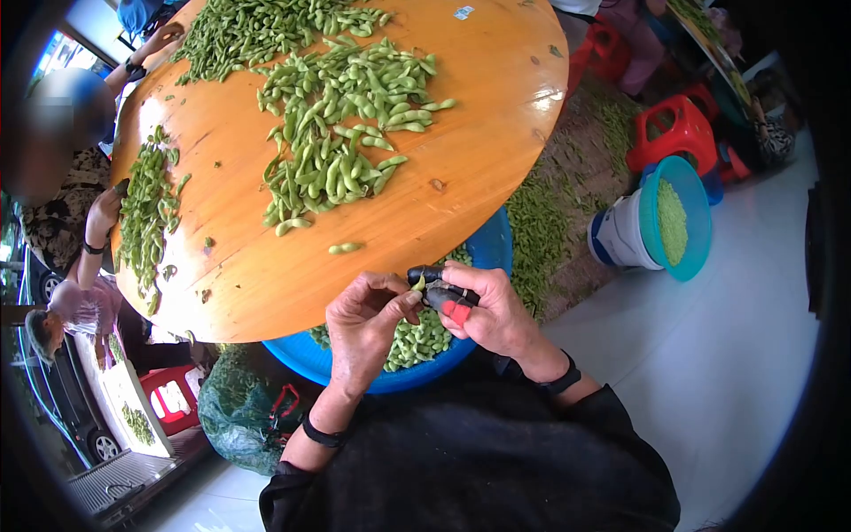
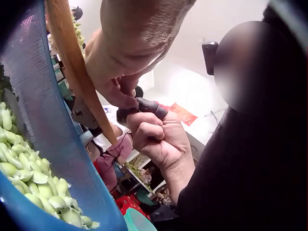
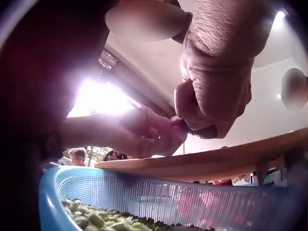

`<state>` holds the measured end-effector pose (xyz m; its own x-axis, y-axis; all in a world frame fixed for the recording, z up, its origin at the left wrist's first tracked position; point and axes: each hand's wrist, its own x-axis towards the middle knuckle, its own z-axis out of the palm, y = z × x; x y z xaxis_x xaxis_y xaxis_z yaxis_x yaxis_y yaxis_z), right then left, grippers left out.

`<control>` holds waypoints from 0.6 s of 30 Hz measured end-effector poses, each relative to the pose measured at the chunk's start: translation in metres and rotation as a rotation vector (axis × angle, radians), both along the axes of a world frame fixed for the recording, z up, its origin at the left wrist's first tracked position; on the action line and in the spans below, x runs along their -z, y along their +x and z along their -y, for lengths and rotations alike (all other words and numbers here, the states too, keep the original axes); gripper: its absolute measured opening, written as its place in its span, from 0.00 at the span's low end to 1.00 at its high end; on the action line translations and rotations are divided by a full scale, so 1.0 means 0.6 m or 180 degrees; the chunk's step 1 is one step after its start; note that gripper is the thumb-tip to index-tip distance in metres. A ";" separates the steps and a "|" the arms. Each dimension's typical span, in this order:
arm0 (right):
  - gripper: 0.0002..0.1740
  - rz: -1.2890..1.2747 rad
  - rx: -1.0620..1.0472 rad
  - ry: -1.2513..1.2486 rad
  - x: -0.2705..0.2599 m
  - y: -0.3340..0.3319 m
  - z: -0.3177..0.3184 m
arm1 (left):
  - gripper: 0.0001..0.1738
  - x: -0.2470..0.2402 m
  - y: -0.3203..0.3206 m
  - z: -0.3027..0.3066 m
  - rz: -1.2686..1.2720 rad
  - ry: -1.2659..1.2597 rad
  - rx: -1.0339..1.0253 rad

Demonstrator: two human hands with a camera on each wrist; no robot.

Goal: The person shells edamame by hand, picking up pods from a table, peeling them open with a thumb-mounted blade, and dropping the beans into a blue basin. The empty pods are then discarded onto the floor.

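Over the near edge of the round table, my two hands meet at a small green soybean pod (image 1: 418, 284). My left hand (image 1: 365, 326) pinches it between thumb and finger. Black covers (image 1: 448, 297) sit on fingers of my right hand (image 1: 503, 317), one with a red band, and these covered fingers grip the pod's other side. In the left wrist view the right hand (image 2: 161, 142) has its other fingers curled in. Below the hands is a blue basket (image 1: 355, 385) holding shelled green beans (image 1: 417, 344); the right wrist view shows its slatted wall (image 3: 144, 192).
Piles of soybean pods (image 1: 328, 160) lie on the wooden table (image 1: 425, 199), with one stray pod (image 1: 346, 248) nearby. Across it another person's hand (image 1: 105, 213) is by more pods. At right are a bucket (image 1: 625, 235), a teal basin of beans (image 1: 700, 239) and a red stool (image 1: 683, 133).
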<state>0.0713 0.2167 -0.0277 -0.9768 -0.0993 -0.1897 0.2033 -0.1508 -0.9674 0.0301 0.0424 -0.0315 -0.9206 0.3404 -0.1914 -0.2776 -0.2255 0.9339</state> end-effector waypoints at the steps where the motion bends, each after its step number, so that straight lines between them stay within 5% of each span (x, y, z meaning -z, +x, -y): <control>1: 0.10 0.0119 -0.0002 -0.0144 0.004 0.002 -0.002 | 0.06 -0.001 0.001 -0.003 0.0008 -0.0003 0.0006; 8: 0.08 0.0233 0.0013 -0.0250 -0.014 0.001 -0.004 | 0.11 0.000 0.004 -0.011 -0.0098 -0.0142 -0.0169; 10: 0.08 -0.0369 0.0061 0.0143 -0.005 -0.001 -0.003 | 0.12 -0.001 0.005 -0.011 -0.0111 -0.0148 -0.0137; 16: 0.10 0.0317 -0.0280 -0.0829 -0.020 0.002 -0.018 | 0.17 -0.001 0.005 -0.003 0.1427 0.1471 0.0342; 17: 0.10 0.0312 -0.0281 -0.0829 -0.017 0.000 -0.019 | 0.18 0.002 0.006 -0.003 0.1493 0.1627 0.0390; 18: 0.12 -0.0670 -0.0253 0.0113 -0.011 -0.003 -0.021 | 0.19 0.004 0.006 -0.003 0.1559 0.1782 0.0439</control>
